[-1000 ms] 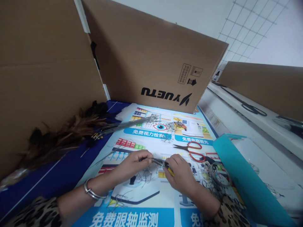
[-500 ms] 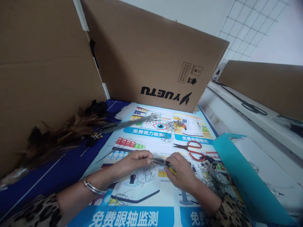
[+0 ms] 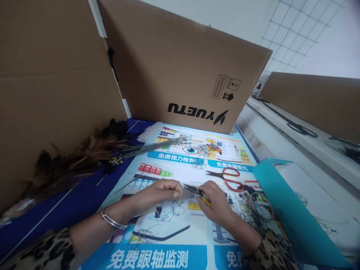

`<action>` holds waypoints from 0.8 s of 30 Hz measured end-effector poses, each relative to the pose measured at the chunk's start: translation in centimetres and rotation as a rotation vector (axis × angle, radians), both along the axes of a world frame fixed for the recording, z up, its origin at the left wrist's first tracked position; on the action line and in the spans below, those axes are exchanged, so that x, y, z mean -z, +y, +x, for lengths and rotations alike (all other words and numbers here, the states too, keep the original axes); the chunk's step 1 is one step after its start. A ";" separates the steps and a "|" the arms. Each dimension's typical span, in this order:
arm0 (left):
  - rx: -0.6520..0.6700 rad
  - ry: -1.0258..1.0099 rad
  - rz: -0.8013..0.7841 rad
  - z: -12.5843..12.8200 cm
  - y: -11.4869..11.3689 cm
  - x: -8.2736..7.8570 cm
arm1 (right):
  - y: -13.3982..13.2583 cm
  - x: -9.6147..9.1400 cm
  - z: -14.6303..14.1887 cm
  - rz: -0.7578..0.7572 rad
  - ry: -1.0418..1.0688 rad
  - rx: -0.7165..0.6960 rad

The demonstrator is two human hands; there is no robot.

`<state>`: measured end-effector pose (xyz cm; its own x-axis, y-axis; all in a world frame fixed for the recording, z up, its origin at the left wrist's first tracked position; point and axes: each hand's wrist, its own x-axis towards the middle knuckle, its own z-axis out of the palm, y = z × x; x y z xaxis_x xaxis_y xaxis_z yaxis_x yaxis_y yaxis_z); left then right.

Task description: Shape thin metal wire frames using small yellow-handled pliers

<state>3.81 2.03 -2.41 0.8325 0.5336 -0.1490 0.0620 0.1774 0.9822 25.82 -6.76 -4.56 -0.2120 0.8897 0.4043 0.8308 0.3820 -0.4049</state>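
My left hand (image 3: 161,189) is closed in a pinch on a small piece of thin wire, a silver bangle (image 3: 111,221) on its wrist. My right hand (image 3: 215,198) grips small yellow-handled pliers (image 3: 197,191), whose dark jaws point left toward the left fingertips with a small gap between. Both hands hover over a printed poster (image 3: 174,240) on the table. Loose thin wires (image 3: 168,210) lie under and below the hands.
Red-handled scissors (image 3: 229,178) lie just beyond my right hand. A bundle of brown feathers on wire stems (image 3: 84,153) lies at the left. A teal folder (image 3: 284,210) leans at the right beside a wire coil (image 3: 261,210). Cardboard sheets (image 3: 180,71) wall the back and left.
The pliers' jaws have drawn back from the left fingertips, opening a small gap. Both hands shifted slightly up the poster.
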 end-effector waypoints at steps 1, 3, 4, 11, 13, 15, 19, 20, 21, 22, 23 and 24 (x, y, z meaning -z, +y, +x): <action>0.010 0.002 -0.007 0.0 0.0 0.0 | -0.1 0.0 -0.1 -0.017 0.004 -0.020; 0.024 -0.003 -0.031 -0.1 0.0 0.1 | -0.2 -0.1 -0.2 -0.035 0.015 -0.043; 0.029 -0.007 -0.043 -0.1 0.0 0.2 | -0.2 -0.2 -0.2 -0.036 0.021 -0.048; 0.061 -0.028 -0.129 -0.1 0.1 0.6 | -0.4 -0.7 -0.4 -0.034 0.019 -0.129; 0.065 -0.028 -0.142 -0.1 0.1 0.6 | -0.4 -0.8 -0.5 -0.031 0.003 -0.134; 0.065 -0.037 -0.147 -0.1 0.1 0.6 | -0.4 -0.9 -0.5 -0.025 -0.008 -0.138; 0.025 -0.089 -0.188 -0.1 0.2 0.7 | -0.4 -0.9 -0.4 -0.012 0.007 -0.153; 0.011 -0.105 -0.192 -0.1 0.3 0.7 | -0.4 -0.8 -0.3 -0.004 0.023 -0.142; -0.001 -0.118 -0.187 -0.1 0.3 0.7 | -0.3 -0.6 -0.3 0.008 0.042 -0.119; -0.006 -0.125 -0.174 -0.2 0.4 0.7 | -0.2 -0.4 -0.2 0.021 0.062 -0.087; -0.005 -0.126 -0.157 -0.2 0.4 0.6 | -0.1 -0.3 -0.1 0.032 0.079 -0.052; 0.000 -0.123 -0.139 -0.2 0.4 0.6 | 0.0 -0.1 0.0 0.039 0.090 -0.023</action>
